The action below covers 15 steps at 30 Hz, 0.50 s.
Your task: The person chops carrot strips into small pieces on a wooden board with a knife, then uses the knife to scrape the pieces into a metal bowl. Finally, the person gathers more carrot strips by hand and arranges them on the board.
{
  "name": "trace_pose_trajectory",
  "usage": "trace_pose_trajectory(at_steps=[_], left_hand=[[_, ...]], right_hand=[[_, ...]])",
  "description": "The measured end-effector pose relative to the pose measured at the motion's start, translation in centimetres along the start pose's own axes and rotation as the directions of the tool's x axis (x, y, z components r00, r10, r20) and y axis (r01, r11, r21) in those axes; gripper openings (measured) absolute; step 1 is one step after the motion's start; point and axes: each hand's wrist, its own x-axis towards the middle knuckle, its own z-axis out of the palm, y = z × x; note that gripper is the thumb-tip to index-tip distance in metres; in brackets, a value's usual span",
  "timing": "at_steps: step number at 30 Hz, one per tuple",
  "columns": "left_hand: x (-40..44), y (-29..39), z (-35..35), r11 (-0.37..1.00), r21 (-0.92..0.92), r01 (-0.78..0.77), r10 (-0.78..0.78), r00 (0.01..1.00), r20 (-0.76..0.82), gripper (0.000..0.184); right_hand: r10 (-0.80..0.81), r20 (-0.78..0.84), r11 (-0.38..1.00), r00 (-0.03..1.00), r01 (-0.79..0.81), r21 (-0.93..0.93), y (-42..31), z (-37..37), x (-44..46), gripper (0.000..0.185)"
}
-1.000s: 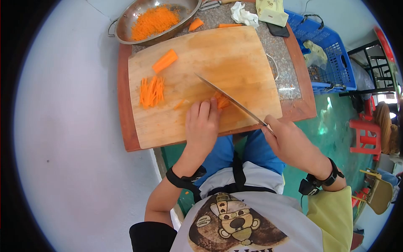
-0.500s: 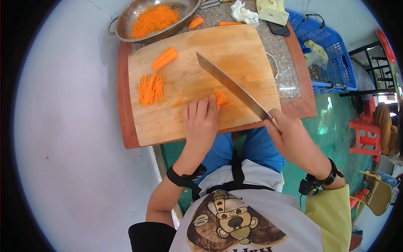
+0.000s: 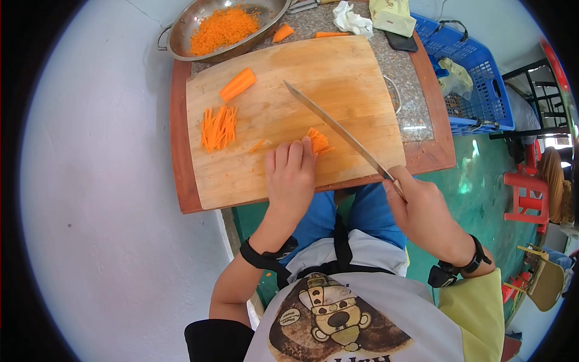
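My right hand is wrapped round the handle of a kitchen knife, whose long blade slants up to the left above the cutting board. Just left of the blade, my left hand presses curled fingertips on partly sliced carrot pieces at the near side of the board. Part of that carrot is hidden under the fingers. A pile of carrot strips lies on the board's left, below a thicker carrot chunk. A few thin scraps rest beside my left fingers.
Behind the board stands a metal pan of finely cut carrot. More carrot pieces, a crumpled tissue, a tissue pack and a phone lie on the table. A blue crate is at the right, with a wall left.
The knife has turned so its blade shows narrower, and my right hand has shifted slightly down. My left hand keeps its hold on the carrot.
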Motion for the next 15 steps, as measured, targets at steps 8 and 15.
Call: trace_pose_trajectory(at_steps=[8, 15], left_hand=[[-0.01, 0.1, -0.01, 0.999, 0.045, -0.013, 0.012, 1.0, 0.022, 0.033], [-0.06, 0.14, 0.06, 0.999, 0.04, -0.006, 0.006, 1.0, 0.022, 0.033]], right_hand=[[0.009, 0.114, 1.0, 0.993, -0.01, 0.007, 0.43, 0.15, -0.22, 0.016], [0.009, 0.11, 1.0, 0.994, -0.008, -0.01, 0.58, 0.1, 0.07, 0.016]])
